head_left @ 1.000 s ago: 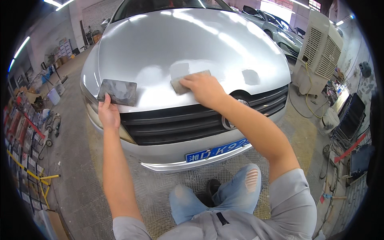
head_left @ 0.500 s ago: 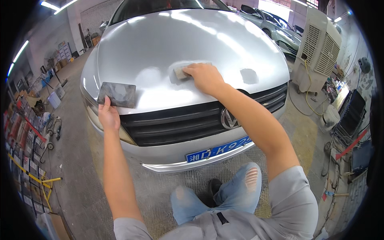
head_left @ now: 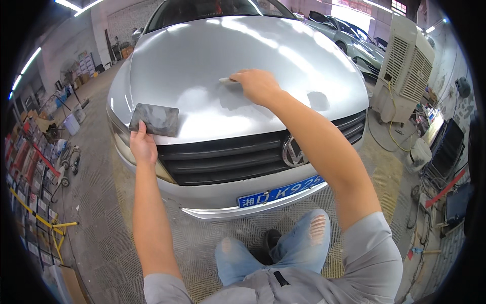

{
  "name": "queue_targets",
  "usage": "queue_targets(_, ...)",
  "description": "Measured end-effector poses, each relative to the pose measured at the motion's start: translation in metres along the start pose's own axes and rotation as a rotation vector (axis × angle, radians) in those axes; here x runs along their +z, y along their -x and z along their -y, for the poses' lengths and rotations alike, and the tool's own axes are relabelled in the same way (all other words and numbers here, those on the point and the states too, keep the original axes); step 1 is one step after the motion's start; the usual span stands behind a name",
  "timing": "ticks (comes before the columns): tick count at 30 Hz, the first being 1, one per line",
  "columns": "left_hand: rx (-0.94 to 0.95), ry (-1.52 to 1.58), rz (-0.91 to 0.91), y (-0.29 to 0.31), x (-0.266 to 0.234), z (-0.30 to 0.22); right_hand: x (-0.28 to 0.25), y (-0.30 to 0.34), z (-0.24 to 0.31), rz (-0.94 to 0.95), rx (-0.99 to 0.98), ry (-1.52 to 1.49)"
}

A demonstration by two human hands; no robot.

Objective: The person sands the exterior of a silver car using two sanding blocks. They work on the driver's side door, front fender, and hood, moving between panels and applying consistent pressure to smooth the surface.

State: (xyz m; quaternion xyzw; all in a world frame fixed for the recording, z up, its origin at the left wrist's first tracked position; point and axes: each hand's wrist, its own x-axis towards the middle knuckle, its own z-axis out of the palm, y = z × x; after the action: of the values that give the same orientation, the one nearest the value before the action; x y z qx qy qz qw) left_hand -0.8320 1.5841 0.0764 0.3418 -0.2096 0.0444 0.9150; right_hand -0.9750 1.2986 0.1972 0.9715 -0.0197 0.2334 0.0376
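Observation:
My left hand (head_left: 144, 144) grips a dark rectangular mixing board (head_left: 155, 119) by its near edge, thumb on top. Smeared grey film covers the board, which is over the front left corner of the silver car hood (head_left: 187, 55). In my right hand (head_left: 258, 87) is a flat, pale putty spreader (head_left: 226, 80), mostly hidden by the fingers. It is just above or at the far edge of a dull grey patch (head_left: 236, 100) mid-hood; contact I cannot tell. Another grey patch (head_left: 318, 100) lies to the right, and a paler smooth area (head_left: 193, 95) to the left.
Below the hood are the black grille (head_left: 217, 164) and bumper with a blue licence plate (head_left: 278, 192). A large air cooler (head_left: 405, 71) stands at the right, with a hose and a white bucket (head_left: 419, 154). Shelves and a yellow stand (head_left: 56, 225) line the left.
My right hand has lifted slightly away from the grey patch toward its far side, and the spreader is now tilted flatter. More of the patch shows. The board stays in my left hand.

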Motion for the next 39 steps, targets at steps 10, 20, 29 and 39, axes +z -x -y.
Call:
queue_targets(10,0.047,-0.014,0.035,0.001,-0.005,0.001,0.041,0.051,0.01,-0.209,-0.146,-0.098)
queue_targets(20,0.05,0.024,0.084,0.001,-0.003,0.001,0.0,0.038,-0.002,-0.088,0.024,-0.015)
queue_targets(29,0.069,0.01,0.118,-0.001,-0.008,0.002,0.026,0.013,0.004,-0.019,-0.01,-0.028)
queue_targets(39,-0.095,-0.014,0.04,0.059,0.041,0.008,0.039,0.106,0.021,-0.175,-0.164,-0.108)
